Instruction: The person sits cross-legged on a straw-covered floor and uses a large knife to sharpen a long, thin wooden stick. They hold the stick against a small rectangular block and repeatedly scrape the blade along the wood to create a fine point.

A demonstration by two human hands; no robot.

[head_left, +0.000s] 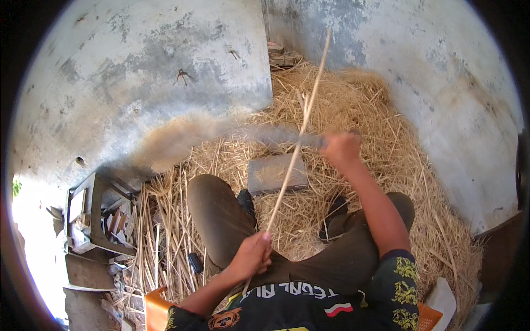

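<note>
Straw-like shavings point(375, 105) spread around; long pale stick point(289, 174) slanted up from left hand point(253, 256), lower part clamped in fingers; blurred tool point(276, 135) gripped in right hand point(341, 149), fingers closed. Stick best kept firm, strokes directed clear of left hand.

I see a weathered grey-and-white plastered wall point(221, 55) on the left, marked by a small dark round hole point(80, 161). Below stands a boxy dark wooden frame point(96, 212) with pale scraps point(118, 220) inside. A small black oblong object point(195, 263) (I can't identify it) lies near an orange plastic crate point(156, 309).
</note>
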